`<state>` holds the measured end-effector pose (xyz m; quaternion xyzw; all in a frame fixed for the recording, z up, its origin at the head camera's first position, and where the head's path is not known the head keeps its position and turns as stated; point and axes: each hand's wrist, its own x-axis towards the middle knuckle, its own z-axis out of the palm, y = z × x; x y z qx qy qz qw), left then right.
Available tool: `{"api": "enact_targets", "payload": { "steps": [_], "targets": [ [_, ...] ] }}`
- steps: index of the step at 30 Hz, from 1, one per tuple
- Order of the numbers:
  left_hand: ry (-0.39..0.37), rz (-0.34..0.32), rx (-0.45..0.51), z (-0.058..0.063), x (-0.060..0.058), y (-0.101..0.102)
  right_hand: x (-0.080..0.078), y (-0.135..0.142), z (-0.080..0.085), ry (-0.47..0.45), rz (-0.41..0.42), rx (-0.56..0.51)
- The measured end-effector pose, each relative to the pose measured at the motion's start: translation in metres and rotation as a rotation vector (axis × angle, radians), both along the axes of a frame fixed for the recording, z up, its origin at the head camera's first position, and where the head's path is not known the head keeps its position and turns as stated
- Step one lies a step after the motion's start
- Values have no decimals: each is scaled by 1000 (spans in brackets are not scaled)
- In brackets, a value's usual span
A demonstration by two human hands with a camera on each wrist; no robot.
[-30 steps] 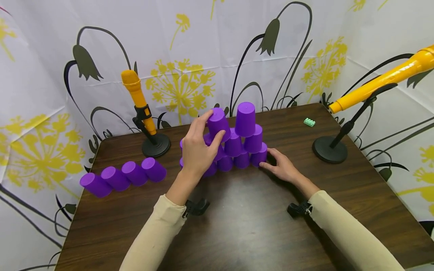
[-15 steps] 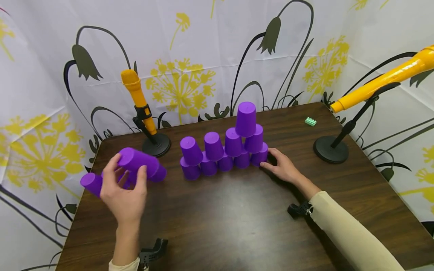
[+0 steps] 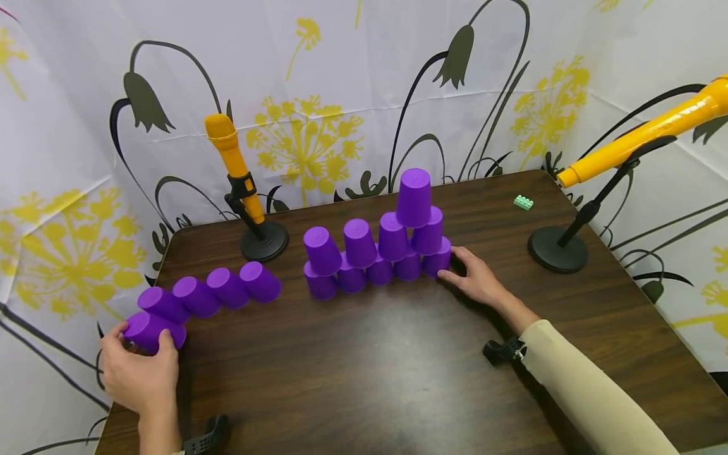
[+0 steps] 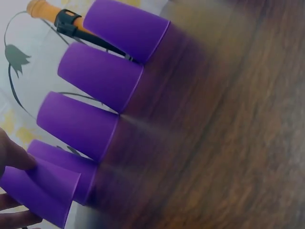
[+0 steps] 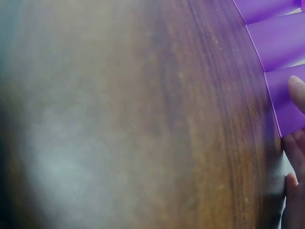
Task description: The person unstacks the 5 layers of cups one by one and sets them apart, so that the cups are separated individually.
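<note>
At the left end of the table, my left hand (image 3: 139, 376) grips an upside-down purple cup (image 3: 149, 332) between thumb and fingers. It sits at the near end of a slanting row of several upside-down purple cups, overlapping the closest one (image 3: 163, 303). In the centre stands a tiered stack of purple cups: a bottom row, a second row above, and a single top cup (image 3: 414, 198) on the right side. My right hand (image 3: 476, 278) holds the rightmost bottom cup (image 3: 436, 259), thumb on its front; the right wrist view shows the thumb (image 5: 296, 90) against its side.
A yellow microphone (image 3: 233, 158) on a black stand is behind the cups at left. Another yellow microphone (image 3: 637, 139) on a stand leans in from the right. A small green toy brick (image 3: 523, 202) lies near the back edge. A patterned curtain hangs behind the table.
My left hand has carried a purple cup from the upper left part of the stack over to the near end of the left row. My right hand has stayed at its cup.
</note>
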<state>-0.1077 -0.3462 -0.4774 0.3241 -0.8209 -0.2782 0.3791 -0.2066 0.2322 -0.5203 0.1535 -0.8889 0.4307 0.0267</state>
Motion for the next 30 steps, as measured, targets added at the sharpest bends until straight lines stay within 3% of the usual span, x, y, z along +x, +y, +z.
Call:
{"api": "enact_targets", "payload": {
  "steps": [8,14,17,21,23,25,28,30],
  "targets": [
    [-73,-10,73,-13,-1,-4,0,-1,-1,6,11,-3],
    [-85,-7,112,-14,0,-4,0,0,1,2,5,-4],
    [-9,-14,56,-9,0,0,0,0,1,3,10,0],
    [233,-48,-101,11,-9,18,-1,0,1,9,3,-2],
    [367,-102,-176,28,-18,34,-1,0,2,7,0,-4],
    [477,-197,-218,47,-29,57,0,0,2,3,-1,-2],
    [580,-423,-252,71,-45,99,0,0,1,1,2,2],
    [594,-599,-258,81,-56,129,0,1,0,4,0,0]
  ]
}}
